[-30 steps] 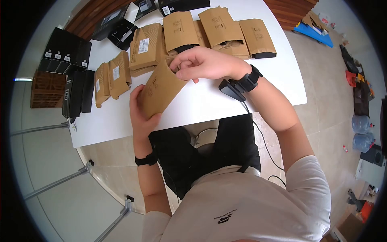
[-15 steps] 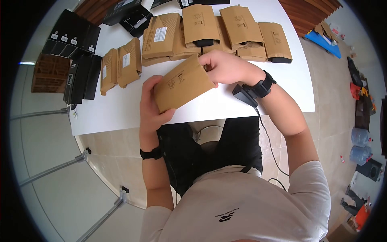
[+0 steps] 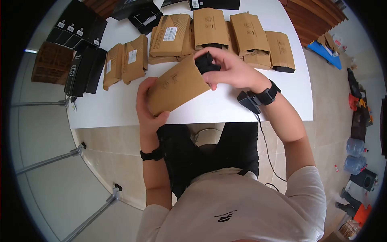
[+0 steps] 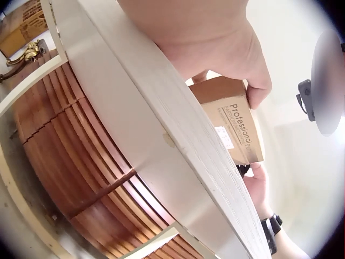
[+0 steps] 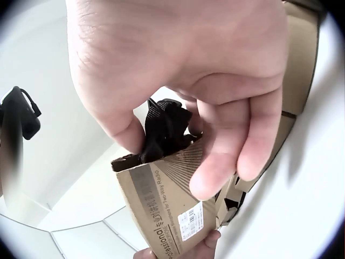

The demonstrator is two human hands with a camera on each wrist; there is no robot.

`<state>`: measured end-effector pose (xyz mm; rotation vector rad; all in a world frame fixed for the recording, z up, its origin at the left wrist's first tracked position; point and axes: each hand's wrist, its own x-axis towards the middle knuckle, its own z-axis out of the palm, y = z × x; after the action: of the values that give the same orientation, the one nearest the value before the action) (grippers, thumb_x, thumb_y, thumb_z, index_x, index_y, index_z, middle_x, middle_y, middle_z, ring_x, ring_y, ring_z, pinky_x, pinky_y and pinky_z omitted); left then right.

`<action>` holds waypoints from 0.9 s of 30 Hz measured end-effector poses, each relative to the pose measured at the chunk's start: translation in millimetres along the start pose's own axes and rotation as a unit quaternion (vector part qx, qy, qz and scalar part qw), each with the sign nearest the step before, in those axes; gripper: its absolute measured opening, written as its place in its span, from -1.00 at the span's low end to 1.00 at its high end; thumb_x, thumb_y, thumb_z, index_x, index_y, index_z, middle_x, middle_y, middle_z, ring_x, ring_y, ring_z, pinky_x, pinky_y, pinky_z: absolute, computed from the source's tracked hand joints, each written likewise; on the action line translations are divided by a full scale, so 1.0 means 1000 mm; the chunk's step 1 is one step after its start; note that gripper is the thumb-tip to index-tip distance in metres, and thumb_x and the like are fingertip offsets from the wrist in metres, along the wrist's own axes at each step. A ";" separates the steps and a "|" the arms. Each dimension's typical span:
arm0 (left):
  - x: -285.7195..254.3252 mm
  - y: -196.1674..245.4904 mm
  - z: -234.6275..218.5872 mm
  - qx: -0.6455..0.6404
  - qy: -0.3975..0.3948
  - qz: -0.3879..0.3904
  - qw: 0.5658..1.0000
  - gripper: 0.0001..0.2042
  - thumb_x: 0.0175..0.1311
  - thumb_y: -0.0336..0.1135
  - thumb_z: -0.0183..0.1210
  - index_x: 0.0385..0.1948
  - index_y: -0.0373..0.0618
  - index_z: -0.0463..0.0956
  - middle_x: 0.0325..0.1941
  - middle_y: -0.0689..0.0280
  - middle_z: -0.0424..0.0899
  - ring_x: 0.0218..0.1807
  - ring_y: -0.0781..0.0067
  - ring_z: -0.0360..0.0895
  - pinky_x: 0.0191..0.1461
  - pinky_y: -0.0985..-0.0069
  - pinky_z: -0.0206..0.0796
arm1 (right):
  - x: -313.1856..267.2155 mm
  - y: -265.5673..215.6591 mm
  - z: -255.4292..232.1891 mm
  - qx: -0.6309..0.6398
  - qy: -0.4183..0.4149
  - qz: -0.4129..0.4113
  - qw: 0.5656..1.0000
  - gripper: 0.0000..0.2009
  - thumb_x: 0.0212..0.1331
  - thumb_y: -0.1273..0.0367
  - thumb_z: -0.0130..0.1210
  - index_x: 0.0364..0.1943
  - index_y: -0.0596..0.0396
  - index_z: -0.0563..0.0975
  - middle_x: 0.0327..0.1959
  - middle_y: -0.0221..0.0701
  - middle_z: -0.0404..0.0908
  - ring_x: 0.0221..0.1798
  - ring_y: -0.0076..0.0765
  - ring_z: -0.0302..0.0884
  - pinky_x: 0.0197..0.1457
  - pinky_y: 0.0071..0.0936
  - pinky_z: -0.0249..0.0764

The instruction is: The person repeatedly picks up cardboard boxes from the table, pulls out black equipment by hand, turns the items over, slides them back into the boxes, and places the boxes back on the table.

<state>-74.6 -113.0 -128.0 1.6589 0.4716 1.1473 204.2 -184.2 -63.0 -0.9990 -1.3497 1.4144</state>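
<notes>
The person's left grip point(image 3: 146, 111) holds a long brown cardboard box point(image 3: 178, 85) over the white, flat surface point(image 3: 221, 105); the right grip point(image 3: 236, 71) pinches a black bundled item point(image 3: 204, 61) at its open end. Flat brown cardboard packages point(image 3: 209, 28) lie behind.

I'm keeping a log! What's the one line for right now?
left hand: grips box | right hand: fingers around black thing | black thing: sticking out of box's open end | table: more boxes

There are two hands point(image 3: 148, 105), one worktop point(image 3: 109, 111), one held brown carton point(image 3: 177, 86), three white-labelled cartons point(image 3: 135, 67) lying elsewhere, and two large bottles point(image 3: 355, 147); black boxes point(image 3: 78, 20) overlap beyond counting.
</notes>
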 end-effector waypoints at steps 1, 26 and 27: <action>0.001 0.001 -0.003 0.065 -0.030 0.021 0.997 -0.22 -0.20 -0.27 0.35 0.22 -0.25 0.28 0.24 0.12 0.36 0.27 0.19 0.34 0.36 0.31 0.16 | 0.001 0.005 0.000 -0.009 0.006 0.008 1.000 -0.55 0.16 0.54 0.16 0.17 0.18 0.40 -0.28 -0.44 0.59 -0.40 -0.62 0.54 -0.35 -0.62 0.50; -0.018 0.024 -0.024 0.214 -0.045 0.009 0.976 -0.24 -0.29 -0.44 0.25 0.20 -0.12 0.31 0.28 0.17 0.27 0.29 0.18 0.28 0.38 0.29 0.14 | 0.004 0.010 -0.010 0.001 0.101 -0.005 0.995 -0.84 0.12 0.48 0.15 -0.21 0.16 0.51 -0.31 -0.47 0.59 -0.21 -0.58 0.59 -0.28 -0.55 0.67; -0.018 0.024 -0.027 0.214 -0.045 0.009 0.976 -0.24 -0.29 -0.44 0.25 0.20 -0.12 0.31 0.28 0.17 0.27 0.29 0.18 0.28 0.38 0.29 0.14 | 0.004 0.010 -0.011 0.001 0.101 -0.005 0.995 -0.84 0.12 0.48 0.15 -0.21 0.16 0.51 -0.31 -0.47 0.59 -0.21 -0.58 0.59 -0.28 -0.55 0.67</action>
<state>-111.1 -122.2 -114.3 2.0803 0.6820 1.0248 212.7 -177.4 -73.7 -1.1013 -1.2024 1.2697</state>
